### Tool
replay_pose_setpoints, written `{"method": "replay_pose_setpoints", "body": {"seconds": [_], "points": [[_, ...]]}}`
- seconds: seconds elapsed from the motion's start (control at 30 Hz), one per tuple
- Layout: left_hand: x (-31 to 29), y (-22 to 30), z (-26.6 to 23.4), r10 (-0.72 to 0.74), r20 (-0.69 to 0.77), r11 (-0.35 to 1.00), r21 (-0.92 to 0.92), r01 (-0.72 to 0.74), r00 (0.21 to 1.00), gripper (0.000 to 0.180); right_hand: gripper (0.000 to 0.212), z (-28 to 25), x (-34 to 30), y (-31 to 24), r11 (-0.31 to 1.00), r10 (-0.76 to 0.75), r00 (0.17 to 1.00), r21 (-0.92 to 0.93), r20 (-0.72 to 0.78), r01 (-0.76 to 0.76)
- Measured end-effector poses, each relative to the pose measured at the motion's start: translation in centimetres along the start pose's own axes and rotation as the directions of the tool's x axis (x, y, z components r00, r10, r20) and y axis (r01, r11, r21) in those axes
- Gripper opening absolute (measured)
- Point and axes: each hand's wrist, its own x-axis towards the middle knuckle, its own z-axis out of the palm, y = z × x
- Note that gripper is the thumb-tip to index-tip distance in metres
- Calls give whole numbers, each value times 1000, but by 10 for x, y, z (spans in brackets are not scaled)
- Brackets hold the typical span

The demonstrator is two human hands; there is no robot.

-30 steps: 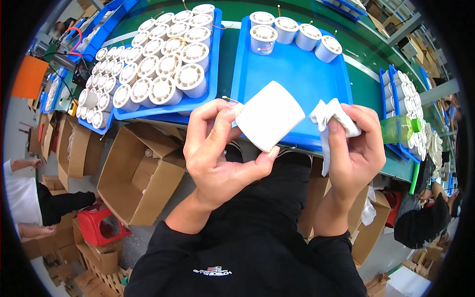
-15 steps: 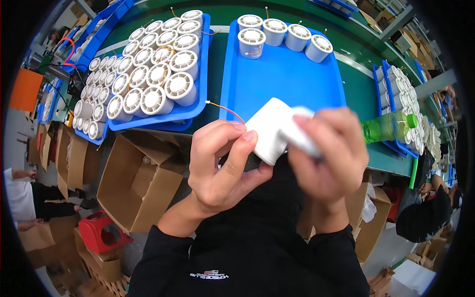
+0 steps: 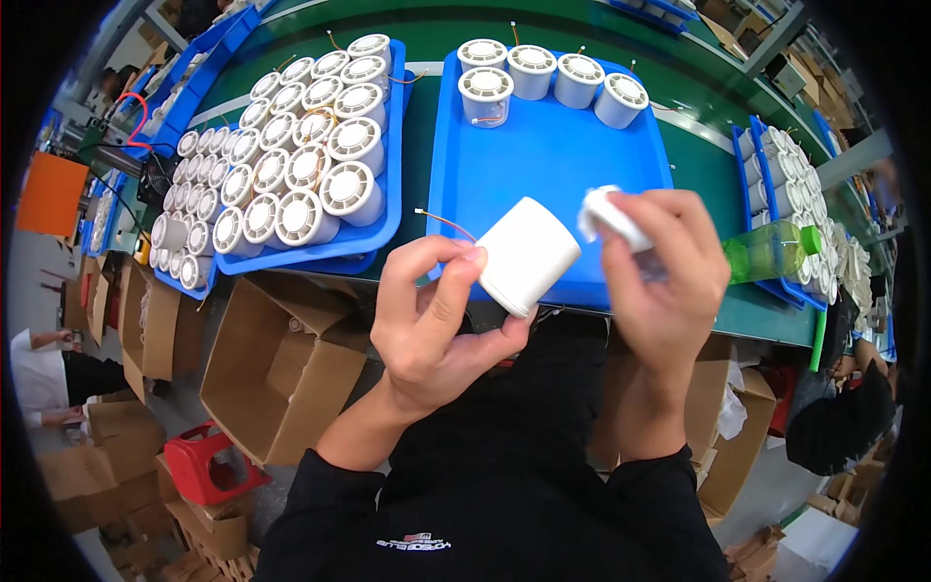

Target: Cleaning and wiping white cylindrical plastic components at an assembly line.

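My left hand grips a smooth white plastic cylinder by its end, thumb and fingers around the rim. A thin lead with a small white connector sticks out past the fingertips. To the right, my right hand pinches a crumpled white cloth, held a little apart from the cylinder. Beyond both hands lies a blue tray, with several white cylinders with slotted round tops standing along its far edge.
At the left, blue trays are packed with similar white cylinders. A green bottle lies at the right beside more loaded trays. Open cardboard boxes and a red stool stand below the green bench. Other people are at the far sides.
My right hand has drawn the cloth off the cylinder's side and away to the right. My left hand keeps hold of the cylinder, which has turned slightly and shows more of its side.
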Motion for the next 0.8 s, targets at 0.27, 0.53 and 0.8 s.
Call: {"method": "replay_pose_setpoints", "body": {"seconds": [0.27,0.53,0.8], "points": [[0,-9,5,-149,-23,977,-161,143,989,71,24,-4,-13,14,973,218,973,91,-81,-211],[11,-6,7,-358,-15,870,-370,327,934,63,23,0,-22,21,965,234,965,151,-115,-216],[44,-13,16,-459,218,781,-363,508,861,58,22,-12,-32,31,947,297,946,168,-126,-275]]}}
